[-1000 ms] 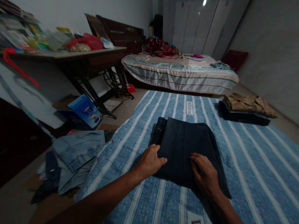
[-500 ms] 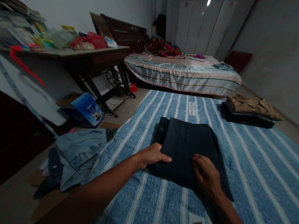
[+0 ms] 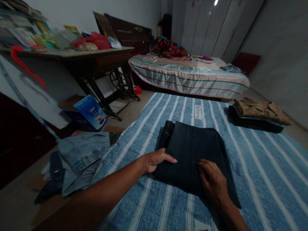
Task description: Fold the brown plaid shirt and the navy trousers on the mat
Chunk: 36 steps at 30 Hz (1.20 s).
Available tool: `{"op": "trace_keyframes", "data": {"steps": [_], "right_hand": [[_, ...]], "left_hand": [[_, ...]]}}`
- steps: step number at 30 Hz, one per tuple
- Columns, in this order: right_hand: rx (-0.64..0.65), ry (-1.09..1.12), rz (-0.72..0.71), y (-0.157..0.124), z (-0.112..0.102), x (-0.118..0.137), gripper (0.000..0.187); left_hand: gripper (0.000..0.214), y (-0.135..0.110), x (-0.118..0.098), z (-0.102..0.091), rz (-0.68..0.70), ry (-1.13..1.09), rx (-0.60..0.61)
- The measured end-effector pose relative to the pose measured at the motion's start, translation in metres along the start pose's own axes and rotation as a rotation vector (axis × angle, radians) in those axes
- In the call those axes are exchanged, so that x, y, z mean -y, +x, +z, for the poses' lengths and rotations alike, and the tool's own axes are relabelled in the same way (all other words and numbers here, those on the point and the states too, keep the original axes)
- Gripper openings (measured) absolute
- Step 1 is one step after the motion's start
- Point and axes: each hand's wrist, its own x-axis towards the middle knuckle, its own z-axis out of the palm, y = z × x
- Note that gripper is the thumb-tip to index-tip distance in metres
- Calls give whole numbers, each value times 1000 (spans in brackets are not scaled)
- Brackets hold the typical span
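Observation:
Dark blue trousers [image 3: 183, 144] lie folded on a striped bedspread [image 3: 134, 144], with a visible seam running down the upper layer. Part of the waistband shows at their far left corner. My left hand [image 3: 157, 160] grips the left edge, thumb on top and fingers out of sight under the cloth. On the right half, my right hand [image 3: 213, 178] is closed, its bent fingers pressed together against the cloth; its thumb is hidden. More dark cloth runs back beneath my right forearm.
A stack of folded clothes [image 3: 260, 114] sits at the bedspread's far right. Light blue jeans [image 3: 84, 150] are heaped off the left edge, near a blue box [image 3: 90, 112]. Behind stand a cluttered sewing table [image 3: 96, 57] and another bed [image 3: 192, 77].
My left thumb has lifted and shifted slightly away from me on the cloth. My right hand and the trousers stay essentially in place.

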Motion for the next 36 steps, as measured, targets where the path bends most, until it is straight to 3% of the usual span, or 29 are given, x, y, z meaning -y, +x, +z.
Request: {"op": "trace_keyframes", "data": {"steps": [6,13,18,23,27,29,31,36], "right_hand": [[-14,-10,2,3,-2,4,19],[-1,0,32,2,-1,3,20],[-11,92,47,3,-5,4,18],[-21,152,152,16,-29,-11,17],[34,16,209,56,-40,-41,23],[141,-113,227,88,-37,-52,25],[293,-239,234,123,-27,-58,29],[505,-222,227,193,9,-58,37]], "left_hand": [[42,3,4,-5,-21,-6,-8],[42,2,-1,-9,-78,24,209],[39,10,0,-8,-57,-68,211],[43,8,4,-13,-4,-112,143],[44,3,2,-15,4,-93,107],[43,1,0,-14,-3,-92,101],[42,0,0,-12,1,-95,90],[44,0,2,-13,20,-117,87]]}}
